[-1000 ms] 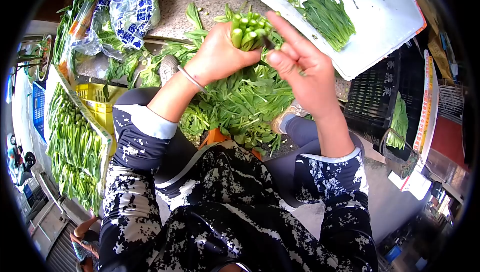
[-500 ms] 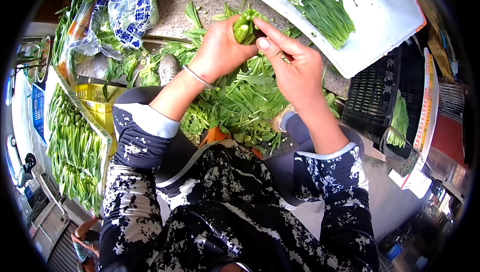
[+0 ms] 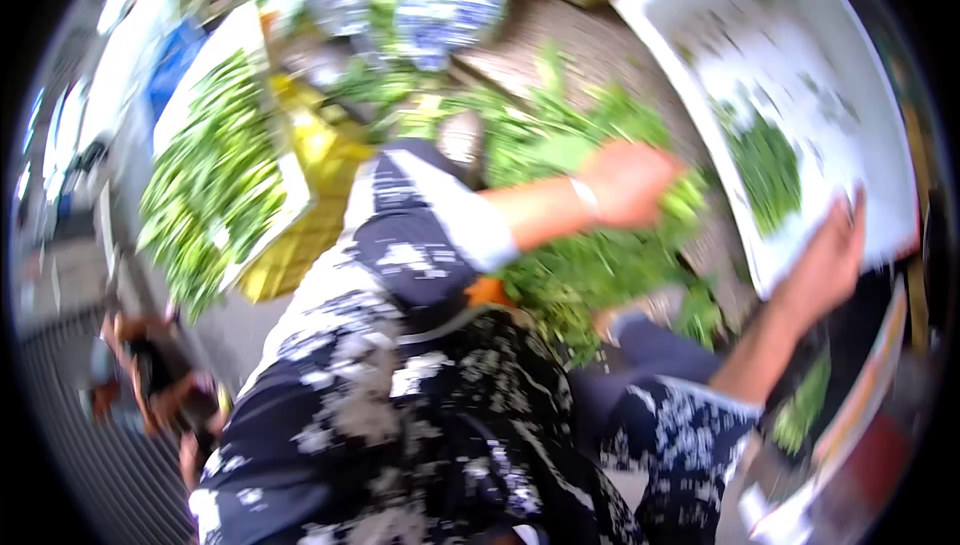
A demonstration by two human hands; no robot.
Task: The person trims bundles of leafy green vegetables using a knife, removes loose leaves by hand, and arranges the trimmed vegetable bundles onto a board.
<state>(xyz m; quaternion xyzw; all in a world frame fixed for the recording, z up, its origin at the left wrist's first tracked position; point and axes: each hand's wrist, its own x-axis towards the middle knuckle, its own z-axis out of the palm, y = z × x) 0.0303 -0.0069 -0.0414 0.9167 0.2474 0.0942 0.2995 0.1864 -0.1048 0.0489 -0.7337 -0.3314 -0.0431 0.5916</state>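
1. The left hand [image 3: 628, 183], a pale band round its wrist, is clenched round a bunch of stalked leafy greens [image 3: 685, 197], whose light-green end pokes out on the side towards the other hand.
2. The right hand [image 3: 825, 255] has just parted from that bunch and swung well off to the side, so the left fist alone now carries the greens. Its fingers reach out long over the tray; blur hides whether anything sits between them, so I can't tell.
3. Under and around the left hand lies a heap of loose leaves [image 3: 600, 280], limp, flat and tangled.
4. Beneath the right fingers is a smooth, white, straight-walled tray [image 3: 885, 115], foam by the look of it. A slim, dark-green bunch [image 3: 768, 173] lies in it, between the two hands, with dark scraps strewn beyond.
5. Well left of the left hand, a pale-sided box [image 3: 290, 180] brims with long, glossy stalks [image 3: 215, 165] beside a yellow plastic crate [image 3: 300, 245].
6. Farther out past that hand slumps a crinkly, clear bag with blue print [image 3: 452, 0].
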